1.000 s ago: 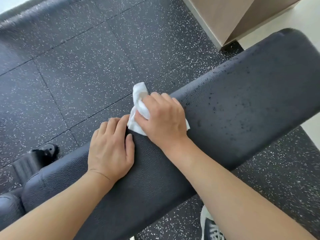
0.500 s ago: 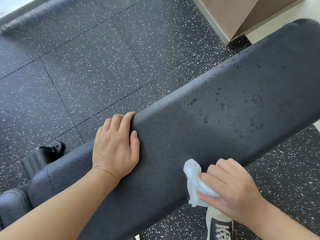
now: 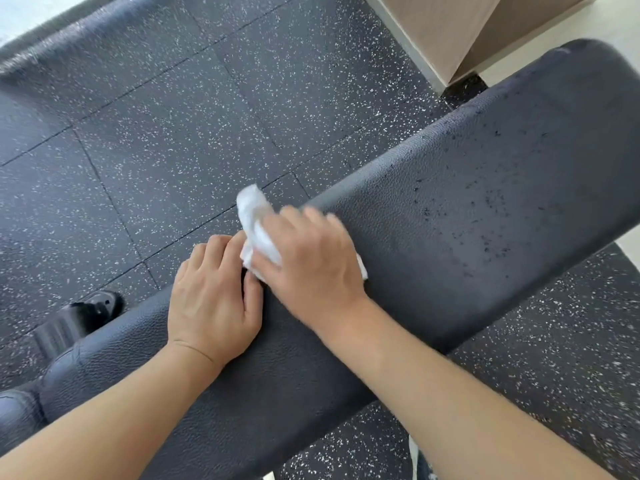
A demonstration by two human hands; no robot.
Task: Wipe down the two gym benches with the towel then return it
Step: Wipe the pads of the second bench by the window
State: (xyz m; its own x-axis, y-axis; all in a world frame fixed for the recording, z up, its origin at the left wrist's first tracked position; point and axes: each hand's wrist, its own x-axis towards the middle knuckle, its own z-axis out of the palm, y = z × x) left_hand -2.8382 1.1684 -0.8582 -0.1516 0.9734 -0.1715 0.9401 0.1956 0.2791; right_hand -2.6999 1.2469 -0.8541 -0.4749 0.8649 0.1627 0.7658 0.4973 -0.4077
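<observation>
A long black padded gym bench runs diagonally from lower left to upper right, with dark specks on its right half. My right hand presses a crumpled white towel onto the bench's far edge near the middle. The towel sticks out past my fingers toward the floor. Just left of it, my left hand lies flat on the bench top, fingers together, touching the towel. A second bench is not in view.
Black speckled rubber floor tiles surround the bench. A beige box or cabinet base stands at the top right. A black bench foot or pedal sits at the left. A shoe tip shows under my right arm.
My right hand swept the towel from the bench's near edge back to the far edge, beside my left hand. The left hand stayed in place.
</observation>
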